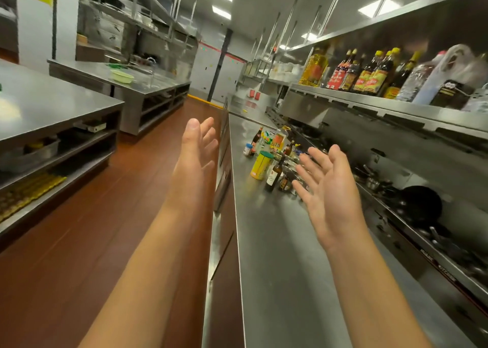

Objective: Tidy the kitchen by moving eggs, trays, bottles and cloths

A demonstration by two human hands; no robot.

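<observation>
Both our hands are out in front, empty: left hand with fingers straight and relaxed, edge-on over the floor strip just left of the surface; right hand palm up, fingers spread, holding nothing, over the surface itself. Just beyond the right hand's fingertips stands a cluster of bottles on the surface: a dark wine-type bottle nearest, a yellow canister with green lid beside it to the left, an oil bottle and small sauce bottles behind. We judge the bottles step is in hand, reach phase, nothing gripped yet. Next move likely calls for stepping closer and closing one hand round the nearest bottle's body, keeping neighbours upright since they stand tight. Up right of the right hand, a shelf carries more bottles, probably the destination. Far left, yellow egg trays sit on a lower shelf.
</observation>
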